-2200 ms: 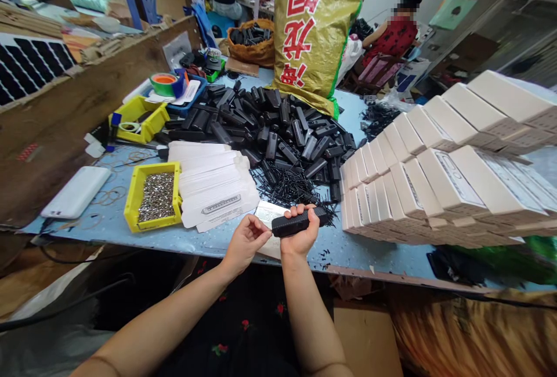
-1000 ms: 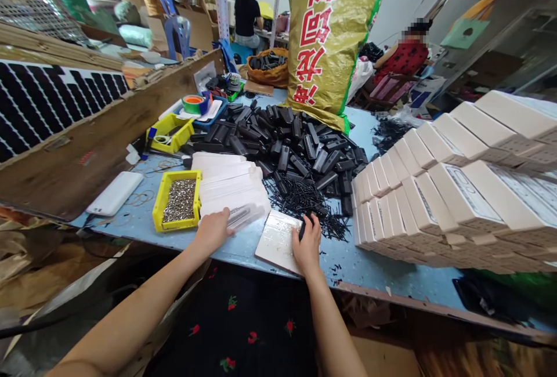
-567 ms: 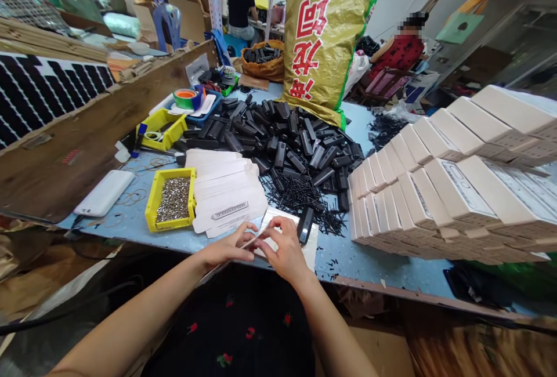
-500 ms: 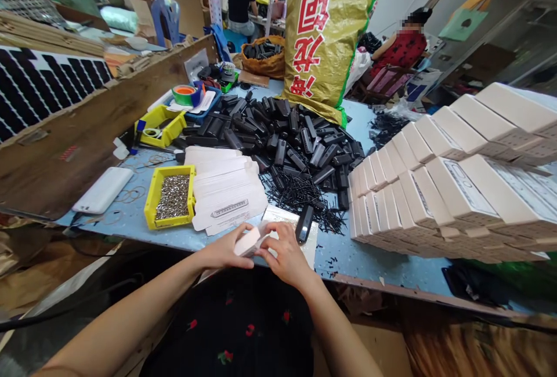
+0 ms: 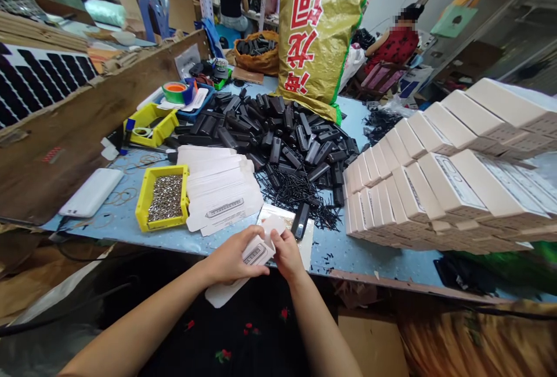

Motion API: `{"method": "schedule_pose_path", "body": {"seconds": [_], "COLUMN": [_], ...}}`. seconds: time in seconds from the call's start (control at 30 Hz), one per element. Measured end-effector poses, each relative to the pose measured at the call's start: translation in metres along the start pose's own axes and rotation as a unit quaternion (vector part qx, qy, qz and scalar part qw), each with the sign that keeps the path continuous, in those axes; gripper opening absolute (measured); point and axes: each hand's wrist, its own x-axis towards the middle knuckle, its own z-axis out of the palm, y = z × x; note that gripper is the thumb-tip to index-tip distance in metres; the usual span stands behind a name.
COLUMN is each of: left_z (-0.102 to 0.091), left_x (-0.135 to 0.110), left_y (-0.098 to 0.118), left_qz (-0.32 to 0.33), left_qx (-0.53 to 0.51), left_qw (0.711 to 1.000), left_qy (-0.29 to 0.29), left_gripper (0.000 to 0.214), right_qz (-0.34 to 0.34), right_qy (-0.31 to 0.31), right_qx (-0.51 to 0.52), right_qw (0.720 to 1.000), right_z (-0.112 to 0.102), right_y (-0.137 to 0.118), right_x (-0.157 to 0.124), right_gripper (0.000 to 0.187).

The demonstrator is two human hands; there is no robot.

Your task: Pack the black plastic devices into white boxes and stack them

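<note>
Blue tabletop [image 5: 378, 260] behind; hands [image 5: 232, 259] partly hide carton [image 5: 260, 254].

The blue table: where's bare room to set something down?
Along the front edge, a narrow strip before the stacked boxes, and another before the yellow bin of metal bits. Farther back, a patch between the golden sack and those boxes. The middle is crowded with black cases and white cards.
</note>
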Motion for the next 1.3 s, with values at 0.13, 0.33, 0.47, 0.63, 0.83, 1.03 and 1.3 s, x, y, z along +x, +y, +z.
{"method": "schedule_pose_path", "body": {"seconds": [0.13,0.33,0.47,0.63,0.83,1.03,1.3], "left_z": [0.003,0.01,0.014,0.001,-0.022,0.003,0.009], "left_x": [0.002,0.009,0.014,0.015,0.008,0.019,-0.006], "left_y": [0.002,0.005,0.002,-0.019,-0.047,-0.026,-0.039], "left_qz": [-0.021,-0.059,-0.059,-0.116,-0.234,-0.277,-0.133], "left_qx": [0.008,-0.085,-0.09,-0.13,-0.522,-0.61,-0.202], "left_qw": [1.0,0.993,0.993,0.983,0.815,0.688,0.943], "left_qy": [0.013,0.065,0.053,0.057,0.096,0.28,0.229], "left_gripper": [0.062,0.103,0.104,0.096,0.061,0.037,0.074], "right_qz": [-0.094,-0.182,-0.197,-0.256,-0.208,-0.261,-0.303], "right_qy": [-0.011,-0.106,-0.041,-0.137,-0.082,0.105,0.023], "right_qx": [-0.099,-0.218,-0.251,-0.508,-0.634,-0.18,-0.238], "right_qw": [0.991,0.953,0.947,0.811,0.741,0.943,0.922], "right_z": [-0.001,0.001,0.008,-0.044,-0.114,-0.042,0.002], "right_y": [-0.016,-0.039,-0.032,-0.037,-0.059,-0.058,-0.034], "right_x": [-0.003,-0.009,-0.014,0.002,0.012,-0.006,-0.001], "right_gripper": [0.049,0.035,0.036,0.048,0.038,0.046,0.057]}}
